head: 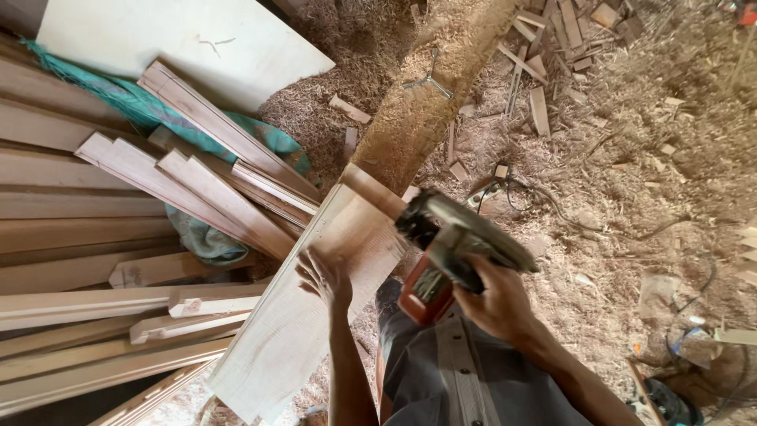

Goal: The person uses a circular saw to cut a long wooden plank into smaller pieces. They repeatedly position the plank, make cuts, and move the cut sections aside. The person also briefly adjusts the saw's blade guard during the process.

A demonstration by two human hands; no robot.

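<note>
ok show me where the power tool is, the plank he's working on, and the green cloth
power planer [453, 241], head view, on its grey top housing.
wooden plank [292, 331], head view, on the bare broad face below the left hand.
green cloth [138, 106], head view, on the strip lying across the stacked mouldings.

floor [631, 181]: covered all over in sawdust and wood shavings
offcuts [544, 55]: scattered small strips at 1 o'clock
cable [552, 209]: dark, snaking at 3 o'clock
moulded timber lengths [118, 237]: stacked at 9 o'clock
pale sheet [173, 39]: at 11 o'clock
</note>
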